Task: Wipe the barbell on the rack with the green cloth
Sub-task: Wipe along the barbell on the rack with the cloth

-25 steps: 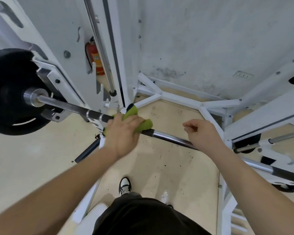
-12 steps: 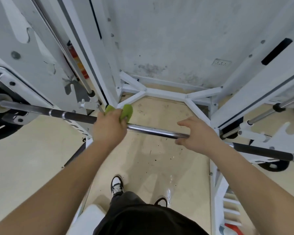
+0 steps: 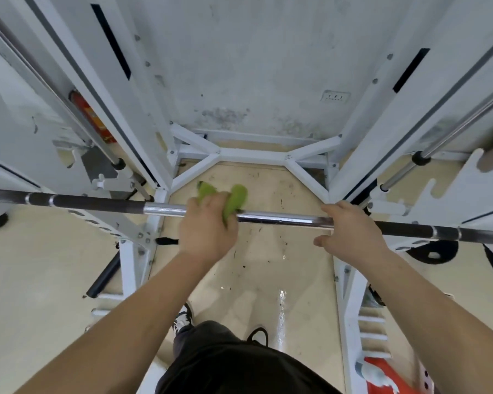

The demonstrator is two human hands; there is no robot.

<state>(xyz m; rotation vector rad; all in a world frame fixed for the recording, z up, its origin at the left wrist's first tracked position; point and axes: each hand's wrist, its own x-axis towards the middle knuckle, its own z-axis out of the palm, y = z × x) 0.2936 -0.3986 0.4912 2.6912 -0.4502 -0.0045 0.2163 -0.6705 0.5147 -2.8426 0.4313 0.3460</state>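
The barbell (image 3: 279,218) runs across the view at waist height, chrome in the middle and dark knurled toward both ends, resting on the white rack (image 3: 143,129). My left hand (image 3: 208,228) grips the green cloth (image 3: 235,199), which is wrapped over the chrome part of the bar just left of centre. My right hand (image 3: 350,228) rests on top of the bar to the right, fingers curled over it where chrome meets dark grip. Both ends of the bar run out of view.
White rack uprights and steel guide rods (image 3: 450,129) stand left and right, with a white base frame (image 3: 251,156) on the beige floor ahead. A red fire extinguisher (image 3: 93,118) shows behind the left upright. Black weight plates (image 3: 433,253) lie at the right. My shoes (image 3: 184,317) are below.
My left hand has slid the green cloth rightward along the bar, from the dark grip onto the chrome middle. My view has swung right and the left weight plate has left the frame.
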